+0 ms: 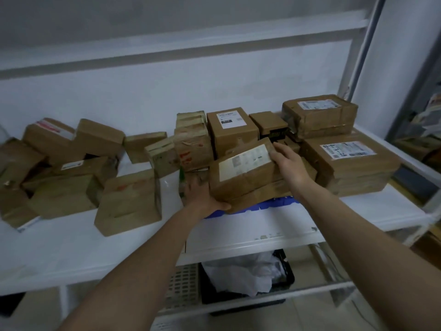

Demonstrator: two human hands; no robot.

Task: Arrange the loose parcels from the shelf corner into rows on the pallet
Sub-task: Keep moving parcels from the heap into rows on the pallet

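Two bare hands hold one brown parcel (245, 173) at the centre of the frame, tilted above the white shelf (71, 244). The left hand (202, 194) cups its lower left corner, thumb curled along the bottom edge; the right hand (290, 163) grips its upper right end beside the label. Loose parcels (64, 168) crowd the left, stacked boxes (343, 158) the right. A blue tray (274, 204) shows beneath. A pale wall (167, 91) runs behind; a black crate (284, 278) sits below.

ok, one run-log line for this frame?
phase: pick | left hand: under parcel, near end | right hand: gripping its far end | parcel: tilted, over blue tray | site: white shelf
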